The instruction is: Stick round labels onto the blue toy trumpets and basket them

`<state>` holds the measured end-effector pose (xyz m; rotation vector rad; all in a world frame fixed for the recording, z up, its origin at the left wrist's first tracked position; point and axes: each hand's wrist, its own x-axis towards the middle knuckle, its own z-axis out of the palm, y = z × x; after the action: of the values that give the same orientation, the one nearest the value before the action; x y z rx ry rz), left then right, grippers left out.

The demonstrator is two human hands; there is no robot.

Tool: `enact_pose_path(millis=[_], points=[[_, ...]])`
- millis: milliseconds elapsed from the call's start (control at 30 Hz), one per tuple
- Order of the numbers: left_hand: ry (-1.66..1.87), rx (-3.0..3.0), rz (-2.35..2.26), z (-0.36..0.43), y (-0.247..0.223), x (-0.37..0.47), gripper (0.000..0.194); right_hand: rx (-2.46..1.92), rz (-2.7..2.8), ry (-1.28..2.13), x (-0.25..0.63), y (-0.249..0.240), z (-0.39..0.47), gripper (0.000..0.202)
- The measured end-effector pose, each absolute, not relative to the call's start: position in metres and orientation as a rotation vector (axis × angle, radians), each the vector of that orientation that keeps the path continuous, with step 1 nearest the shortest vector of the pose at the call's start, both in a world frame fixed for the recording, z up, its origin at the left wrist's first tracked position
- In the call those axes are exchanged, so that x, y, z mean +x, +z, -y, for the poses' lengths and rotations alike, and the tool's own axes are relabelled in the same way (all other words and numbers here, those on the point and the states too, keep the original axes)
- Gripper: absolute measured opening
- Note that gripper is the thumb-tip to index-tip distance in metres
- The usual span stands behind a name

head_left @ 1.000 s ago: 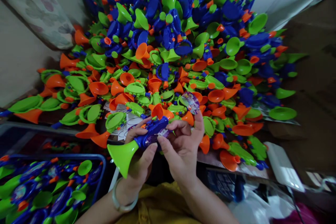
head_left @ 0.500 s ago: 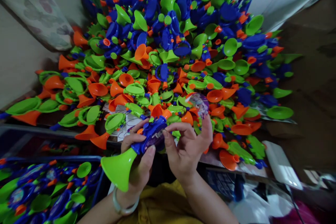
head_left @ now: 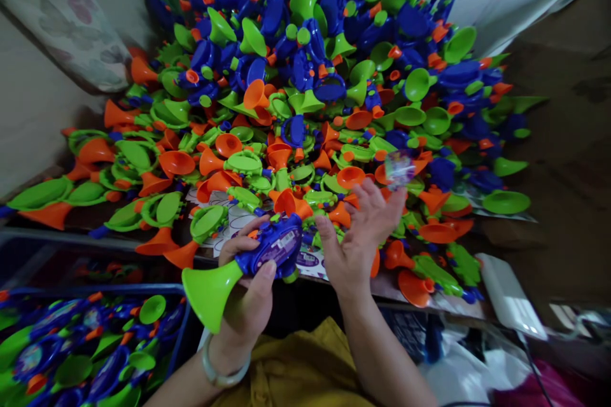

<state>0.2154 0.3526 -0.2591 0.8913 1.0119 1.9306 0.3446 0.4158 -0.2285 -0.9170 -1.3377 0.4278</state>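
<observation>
My left hand (head_left: 248,292) grips a blue toy trumpet (head_left: 291,229) with a green bell pointing down and to the left. A purple label with a white barcode patch (head_left: 286,240) lies on the trumpet's oval face, which is turned up. Apart from the toy, my right hand (head_left: 365,229) is spread open with its palm partly up. A round picture sticker (head_left: 399,169), blurred and shiny, clings to a fingertip of that hand. Beneath the hands, a sheet of purple labels (head_left: 308,259) shows at the table's front edge.
A large heap of toy trumpets (head_left: 305,70), blue-and-green and green-and-orange, covers the table. At lower left stands a blue crate (head_left: 179,331) holding more trumpets. A white box-shaped device with a cord (head_left: 510,296) sits at the right edge, beside brown cardboard (head_left: 568,159).
My right hand has moved off the trumpet, up and to the right, and its fingers have spread. The label on the trumpet's face is now in plain sight.
</observation>
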Motion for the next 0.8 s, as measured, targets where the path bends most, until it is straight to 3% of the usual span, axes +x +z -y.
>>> enact_pose_path(millis=[67, 133, 333, 433, 533, 667, 800], points=[[1.877, 0.812, -0.928, -0.352, -0.259, 0.218, 0.037, -0.799, 1.340, 0.823, 0.343, -0.228, -0.411, 0.097], [1.767, 0.707, -0.866, -0.351, -0.261, 0.223, 0.043, -0.716, 1.304, 0.999, 0.340, -0.225, -0.405, 0.093], [1.532, 0.716, -0.885, -0.338, -0.260, 0.223, 0.039, -0.779, 1.343, 0.320, 0.339, -0.217, -0.397, 0.100], [1.622, 0.990, -0.898, -0.333, -0.253, 0.215, 0.066, -0.738, 1.547, 0.190, 0.339, -0.223, -0.391, 0.104], [1.668, 1.175, -0.863, -0.332, -0.249, 0.209, 0.086, -0.543, 1.762, 0.431, 0.341, -0.226, -0.381, 0.104], [1.760, 1.173, -0.778, -0.336, -0.250, 0.204, 0.067, -0.428, 1.786, 0.779, 0.352, -0.217, -0.376, 0.085], [1.722, 1.262, -0.897, -0.339, -0.256, 0.198, 0.072, -0.412, 1.711, 1.029, 0.355, -0.204, -0.377, 0.067]])
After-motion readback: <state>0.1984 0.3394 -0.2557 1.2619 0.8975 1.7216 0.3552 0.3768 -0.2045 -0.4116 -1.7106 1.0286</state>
